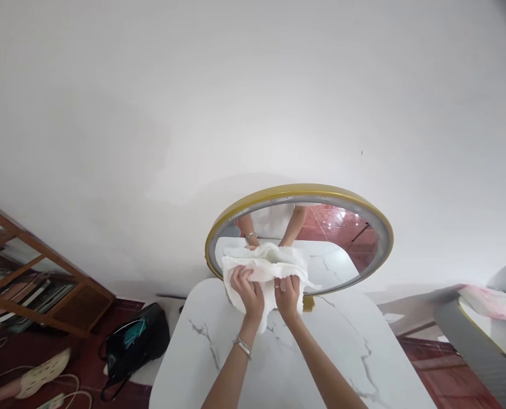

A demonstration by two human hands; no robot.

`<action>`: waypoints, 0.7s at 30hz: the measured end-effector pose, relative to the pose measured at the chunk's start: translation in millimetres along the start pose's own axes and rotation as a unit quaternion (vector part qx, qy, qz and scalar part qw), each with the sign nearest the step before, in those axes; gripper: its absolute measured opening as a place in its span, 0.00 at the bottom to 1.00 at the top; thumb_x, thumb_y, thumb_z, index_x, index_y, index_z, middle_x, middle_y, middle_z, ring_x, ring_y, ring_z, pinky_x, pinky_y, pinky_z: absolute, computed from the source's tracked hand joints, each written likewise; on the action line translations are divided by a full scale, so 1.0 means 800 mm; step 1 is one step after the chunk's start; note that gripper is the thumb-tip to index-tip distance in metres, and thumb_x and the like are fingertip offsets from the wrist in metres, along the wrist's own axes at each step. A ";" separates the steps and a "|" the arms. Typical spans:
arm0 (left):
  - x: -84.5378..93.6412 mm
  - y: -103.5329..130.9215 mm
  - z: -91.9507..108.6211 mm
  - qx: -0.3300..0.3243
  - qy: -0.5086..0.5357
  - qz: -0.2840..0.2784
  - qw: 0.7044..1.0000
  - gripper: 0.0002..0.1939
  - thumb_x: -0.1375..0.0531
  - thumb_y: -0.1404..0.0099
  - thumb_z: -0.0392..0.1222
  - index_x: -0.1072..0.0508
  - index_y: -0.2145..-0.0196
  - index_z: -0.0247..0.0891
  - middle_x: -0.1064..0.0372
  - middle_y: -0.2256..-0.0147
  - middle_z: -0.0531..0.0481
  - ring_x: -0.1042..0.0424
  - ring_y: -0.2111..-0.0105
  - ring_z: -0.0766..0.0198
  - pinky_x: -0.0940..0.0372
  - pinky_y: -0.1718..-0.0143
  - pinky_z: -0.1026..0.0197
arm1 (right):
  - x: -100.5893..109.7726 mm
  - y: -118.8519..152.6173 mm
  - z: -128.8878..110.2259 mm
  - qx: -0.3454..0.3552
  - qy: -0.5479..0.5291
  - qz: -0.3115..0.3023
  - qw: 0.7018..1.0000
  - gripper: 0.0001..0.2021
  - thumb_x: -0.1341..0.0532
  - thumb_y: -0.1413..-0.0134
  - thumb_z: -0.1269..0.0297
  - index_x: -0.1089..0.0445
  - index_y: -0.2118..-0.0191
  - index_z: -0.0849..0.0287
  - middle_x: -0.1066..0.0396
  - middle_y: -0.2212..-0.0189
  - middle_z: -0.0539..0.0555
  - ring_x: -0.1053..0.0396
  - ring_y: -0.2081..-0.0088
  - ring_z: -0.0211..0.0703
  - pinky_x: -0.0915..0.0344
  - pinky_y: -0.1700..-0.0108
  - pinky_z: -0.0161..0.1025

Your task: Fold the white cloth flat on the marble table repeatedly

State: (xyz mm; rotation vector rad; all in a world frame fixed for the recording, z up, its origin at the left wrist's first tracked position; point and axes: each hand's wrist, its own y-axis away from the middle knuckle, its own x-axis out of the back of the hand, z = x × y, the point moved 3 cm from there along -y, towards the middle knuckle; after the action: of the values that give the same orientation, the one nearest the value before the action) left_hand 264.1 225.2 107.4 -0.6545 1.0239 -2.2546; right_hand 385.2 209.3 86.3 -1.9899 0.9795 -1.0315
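A white cloth (264, 272) is bunched in front of the lower part of a gold-rimmed mirror (342, 272), over the white marble-patterned table (321, 363). My left hand (249, 292), with a bracelet at the wrist, has its fingers curled on the cloth's near side. Beside it, to the right, my right hand (287, 294) grips the cloth with bent fingers. Both forearms and the cloth are reflected in the glass. Part of the mirror's lower rim is hidden behind the cloth.
A wooden shelf (76, 307) with books stands at the left. Near it on the red floor are a black bag (150, 335), cables and a person's foot in a beige clog (46, 372). At the right, a pink-and-white packet (492, 302) lies on a grey-sided unit (466, 341).
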 end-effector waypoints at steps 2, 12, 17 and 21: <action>0.005 -0.044 0.018 -0.036 0.007 0.047 0.998 0.13 0.53 0.39 0.30 0.36 0.58 0.37 0.40 0.52 0.40 0.41 0.48 0.55 0.45 0.47 0.47 | 0.000 -0.037 -0.020 0.024 -0.008 0.029 0.999 0.11 0.47 0.43 0.70 0.41 0.77 0.55 0.44 0.77 0.50 0.42 0.71 0.42 0.41 0.66 0.40; 0.030 -0.185 0.033 -0.121 -0.028 0.078 0.989 0.24 0.51 0.31 0.46 0.44 0.41 0.35 0.51 0.38 0.33 0.56 0.35 0.52 0.56 0.38 0.45 | 0.023 -0.200 -0.105 0.325 -0.041 0.095 0.940 0.17 0.48 0.42 0.73 0.34 0.49 0.56 0.36 0.45 0.56 0.41 0.41 0.47 0.41 0.42 0.45; 0.024 -0.155 -0.005 -0.098 -0.034 0.057 0.993 0.28 0.51 0.31 0.47 0.52 0.37 0.35 0.55 0.37 0.32 0.57 0.35 0.52 0.56 0.38 0.44 | 0.012 -0.181 -0.104 0.359 -0.017 -0.072 0.931 0.22 0.45 0.38 0.64 0.43 0.39 0.56 0.47 0.37 0.56 0.51 0.36 0.47 0.51 0.35 0.47; 0.020 -0.098 -0.060 -0.026 -0.022 0.029 0.999 0.32 0.51 0.32 0.48 0.55 0.36 0.32 0.61 0.36 0.29 0.61 0.34 0.50 0.57 0.38 0.42 | -0.011 -0.130 -0.093 0.366 -0.031 -0.216 0.905 0.21 0.45 0.38 0.64 0.42 0.40 0.52 0.43 0.38 0.50 0.44 0.39 0.43 0.46 0.38 0.42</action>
State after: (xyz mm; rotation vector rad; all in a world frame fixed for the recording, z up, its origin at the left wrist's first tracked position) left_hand 199.5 281.5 144.0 -0.6841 1.0694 -2.1609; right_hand 349.4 250.4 202.1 -1.5886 0.0485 -1.3137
